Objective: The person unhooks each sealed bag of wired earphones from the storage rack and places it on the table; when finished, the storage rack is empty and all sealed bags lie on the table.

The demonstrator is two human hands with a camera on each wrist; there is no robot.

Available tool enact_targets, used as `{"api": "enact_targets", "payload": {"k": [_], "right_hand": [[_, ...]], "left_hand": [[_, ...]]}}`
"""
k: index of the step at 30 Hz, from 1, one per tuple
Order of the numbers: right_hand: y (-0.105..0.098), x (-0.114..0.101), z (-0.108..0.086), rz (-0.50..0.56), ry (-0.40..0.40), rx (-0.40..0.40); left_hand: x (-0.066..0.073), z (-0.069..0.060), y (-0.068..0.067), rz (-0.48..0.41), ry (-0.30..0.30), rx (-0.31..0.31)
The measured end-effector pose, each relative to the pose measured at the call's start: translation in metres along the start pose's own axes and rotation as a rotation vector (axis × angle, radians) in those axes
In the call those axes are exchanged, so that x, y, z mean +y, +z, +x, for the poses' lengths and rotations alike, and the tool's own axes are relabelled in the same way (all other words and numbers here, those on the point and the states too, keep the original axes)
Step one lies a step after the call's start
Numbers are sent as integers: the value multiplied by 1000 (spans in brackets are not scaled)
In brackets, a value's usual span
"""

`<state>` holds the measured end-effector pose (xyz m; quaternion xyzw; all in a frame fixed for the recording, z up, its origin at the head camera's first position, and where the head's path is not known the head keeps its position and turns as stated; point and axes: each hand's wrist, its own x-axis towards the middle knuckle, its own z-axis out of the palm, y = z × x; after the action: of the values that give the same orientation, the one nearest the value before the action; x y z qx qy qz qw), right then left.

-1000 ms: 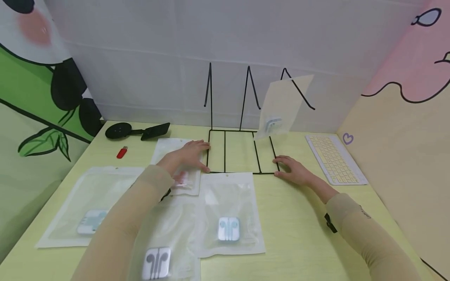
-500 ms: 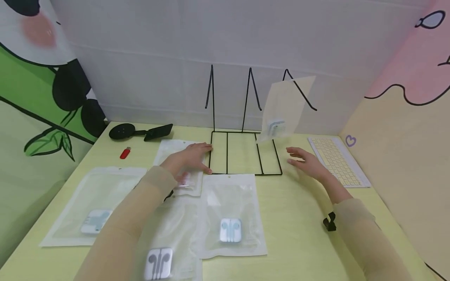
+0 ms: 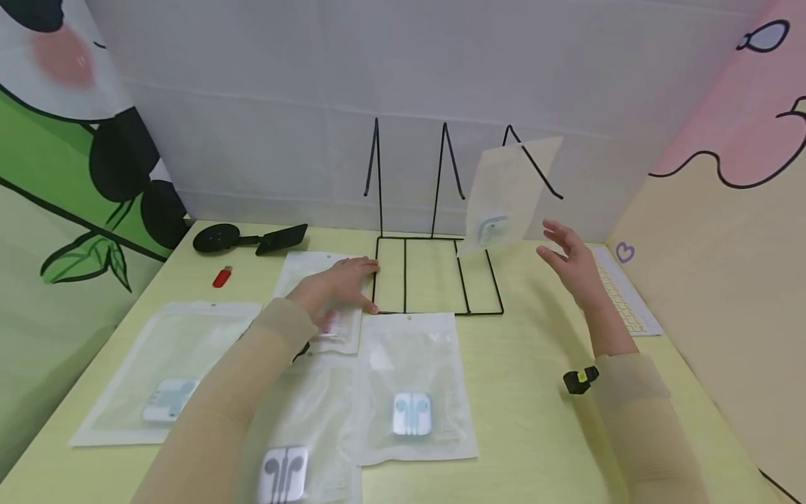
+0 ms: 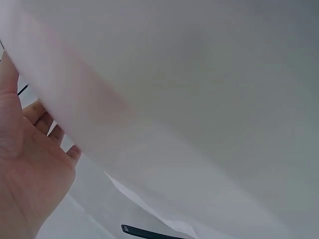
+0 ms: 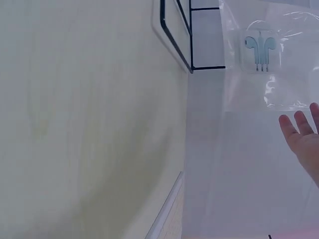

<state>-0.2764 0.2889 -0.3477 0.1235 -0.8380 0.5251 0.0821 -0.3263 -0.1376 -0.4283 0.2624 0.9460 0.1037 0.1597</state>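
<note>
A black wire rack (image 3: 406,276) stands on the table with upright hooks. From its right hook hangs a translucent pouch (image 3: 504,189) with earphones (image 5: 259,50) in a clear case. My left hand (image 3: 336,283) touches the rack's left side, thumb at the front corner and fingers farther back, above a pouch (image 3: 296,269) with something pink inside. In the left wrist view a blurred pouch (image 4: 189,109) covers most of the picture. My right hand (image 3: 571,266) is raised right of the hanging pouch, fingers spread and holding nothing; a gap separates it from the pouch.
Earphone pouches lie in front of the rack (image 3: 412,350), at lower left (image 3: 296,406) and at far left (image 3: 182,350). A black spatula-like utensil (image 3: 252,239) and a red USB stick (image 3: 222,277) lie back left. A white keyboard (image 3: 620,294) sits at right.
My right hand has let go of the rack's right side, moved right and risen beside the hanging pouch. My left hand stays at the rack's left side.
</note>
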Motion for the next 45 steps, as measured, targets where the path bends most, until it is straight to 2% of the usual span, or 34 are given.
{"api": "enact_targets", "payload": {"k": [6,10,14,22,27,36,45], "right_hand": [[-5,13,32,179,-54,127],[-7,15,49,271,-63,162],[-8,16,64,346,-82,144],[-5,13,84,423,-80,83],[-2,12,90,523,-82,81],[0,19,90,506,-101,180],[1,17,73,499,-139,102]], "left_hand": [[-3,0,1,16,-3,2],[-3,1,1,24,2,2],[-2,1,1,28,7,0],[-2,1,3,19,4,6],[-4,3,4,16,4,9],[-2,2,-1,58,23,14],[-3,-1,-2,18,24,14]]}}
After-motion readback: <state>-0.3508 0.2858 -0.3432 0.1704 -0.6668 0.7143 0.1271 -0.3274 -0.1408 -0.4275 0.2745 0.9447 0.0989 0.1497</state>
